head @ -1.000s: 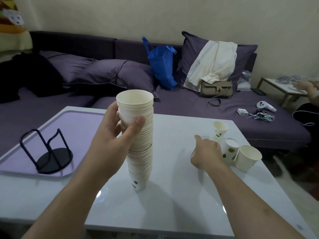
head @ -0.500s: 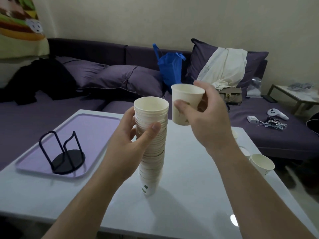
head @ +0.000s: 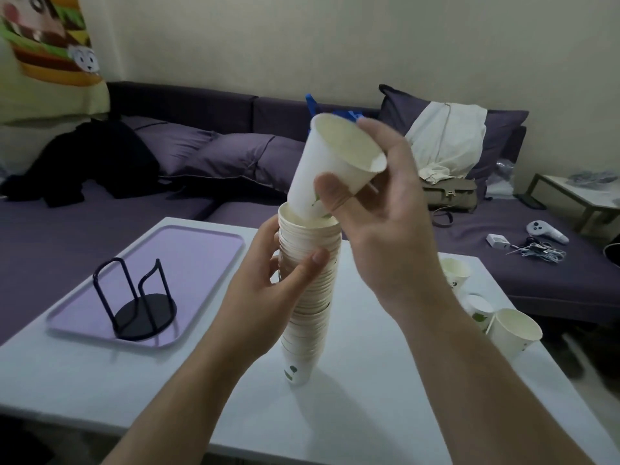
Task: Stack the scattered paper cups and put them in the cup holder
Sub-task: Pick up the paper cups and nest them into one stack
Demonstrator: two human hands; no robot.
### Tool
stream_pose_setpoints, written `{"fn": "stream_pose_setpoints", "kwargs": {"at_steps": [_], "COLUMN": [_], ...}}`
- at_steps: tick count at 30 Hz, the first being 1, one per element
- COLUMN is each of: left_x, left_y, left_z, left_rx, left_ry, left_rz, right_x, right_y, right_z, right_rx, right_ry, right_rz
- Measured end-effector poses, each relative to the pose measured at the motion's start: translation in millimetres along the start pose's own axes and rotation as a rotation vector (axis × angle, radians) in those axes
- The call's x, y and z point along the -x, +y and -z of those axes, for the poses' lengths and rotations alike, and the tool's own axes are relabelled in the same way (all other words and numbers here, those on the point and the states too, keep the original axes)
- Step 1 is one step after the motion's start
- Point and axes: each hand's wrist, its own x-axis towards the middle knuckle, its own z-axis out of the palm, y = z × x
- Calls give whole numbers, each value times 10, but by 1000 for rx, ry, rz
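Observation:
A tall stack of white paper cups (head: 307,303) stands on the white table (head: 369,391), leaning slightly. My left hand (head: 268,290) grips the stack near its top. My right hand (head: 379,216) holds a single paper cup (head: 332,162), tilted, with its base dipping into the top cup of the stack. Loose cups lie at the table's right: one upright (head: 454,271), one partly hidden (head: 478,307), one on its side (head: 511,332). The black wire cup holder (head: 139,303) stands empty on a lilac tray (head: 201,243) at the left.
A purple sofa (head: 235,156) runs behind the table with cushions, a dark garment, a blue bag, a white shirt (head: 446,139) and a tan handbag. A controller (head: 545,229) and cables lie on the sofa at right. A small side table (head: 583,193) is far right.
My right hand has picked a cup from the table's right, carried it up and left, and now tilts its base into the top of the stack. My left hand keeps hold of the stack.

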Motion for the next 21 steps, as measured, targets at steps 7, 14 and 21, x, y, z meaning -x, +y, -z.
{"fn": "stream_pose_setpoints", "kwargs": {"at_steps": [7, 14, 21], "left_x": [-9, -8, -25], "left_y": [13, 2, -36], "left_z": [7, -15, -31], "left_rx": [-10, 1, 9], "left_ry": [-3, 1, 20], "left_rz": [-5, 3, 9], "right_x": [77, 102, 148], "right_y": [147, 169, 246], "right_z": [-21, -18, 240], "right_rx": [267, 362, 266], "right_ry": [-104, -239, -93], "right_rz": [-68, -158, -211]}}
